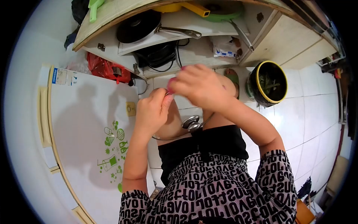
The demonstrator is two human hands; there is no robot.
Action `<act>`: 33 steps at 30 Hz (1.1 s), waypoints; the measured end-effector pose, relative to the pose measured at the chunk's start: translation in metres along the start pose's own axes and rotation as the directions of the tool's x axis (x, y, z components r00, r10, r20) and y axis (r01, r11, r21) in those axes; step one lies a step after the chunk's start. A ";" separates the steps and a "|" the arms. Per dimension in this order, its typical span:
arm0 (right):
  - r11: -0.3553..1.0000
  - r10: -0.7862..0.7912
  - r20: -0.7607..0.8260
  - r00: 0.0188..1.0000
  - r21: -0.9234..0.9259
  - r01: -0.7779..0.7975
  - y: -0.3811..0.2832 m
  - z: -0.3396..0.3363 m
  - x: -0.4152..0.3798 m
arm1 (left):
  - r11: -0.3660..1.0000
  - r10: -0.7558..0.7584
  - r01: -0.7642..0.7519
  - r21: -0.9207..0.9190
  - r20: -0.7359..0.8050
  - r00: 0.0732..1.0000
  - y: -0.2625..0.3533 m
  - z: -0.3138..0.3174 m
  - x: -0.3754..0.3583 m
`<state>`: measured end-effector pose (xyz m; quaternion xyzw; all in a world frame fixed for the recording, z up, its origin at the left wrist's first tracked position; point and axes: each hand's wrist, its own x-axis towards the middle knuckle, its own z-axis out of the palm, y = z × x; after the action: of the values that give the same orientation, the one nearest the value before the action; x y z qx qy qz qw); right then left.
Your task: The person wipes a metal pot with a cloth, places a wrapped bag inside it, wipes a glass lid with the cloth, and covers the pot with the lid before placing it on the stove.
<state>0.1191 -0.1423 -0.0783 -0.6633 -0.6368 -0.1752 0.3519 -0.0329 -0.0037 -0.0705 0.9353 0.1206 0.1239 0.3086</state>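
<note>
My left hand (151, 113) is closed, thumb and fingers pinched together above my knee, with a thin dark edge showing at the fingertips. Close against it, my right hand (198, 88) is slightly blurred, its fingers curled down toward the left fingertips and pink showing at their ends. What the two hands pinch is too small to make out. A shiny metal lid knob (191, 123) sits over my lap below the hands, with a thin curved rim near my left thigh.
Left stands a white fridge (82, 130) with green stickers. Ahead, open cabinet shelves hold a black frying pan (138, 27), a green pan (223, 16) and a black appliance (158, 54). A yellow-rimmed bin (267, 83) with green scraps stands to the right on white floor tiles (298, 115).
</note>
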 end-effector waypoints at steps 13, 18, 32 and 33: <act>0.924 0.383 0.031 0.923 -0.032 -0.382 0.035 0.005 -0.101 | 0.996 -0.085 0.084 -0.028 -0.012 0.996 -0.004 -0.006 -0.007; 0.978 0.207 -0.042 0.977 0.004 -0.207 0.005 0.001 -0.020 | 0.998 0.048 -0.049 0.031 0.012 0.999 0.000 -0.002 0.003; 0.886 0.454 -0.009 0.891 0.115 -0.450 0.031 0.012 -0.088 | 0.996 -0.077 0.078 -0.054 0.010 0.997 -0.008 -0.003 -0.003; 0.882 0.467 0.013 0.884 0.066 -0.467 0.027 0.008 -0.074 | 0.998 -0.047 0.047 -0.030 0.020 0.999 -0.012 -0.002 -0.001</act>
<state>0.1343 -0.1882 -0.1409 -0.7846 -0.4633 -0.0649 0.4069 -0.0358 0.0065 -0.0765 0.9286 0.1378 0.1094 0.3267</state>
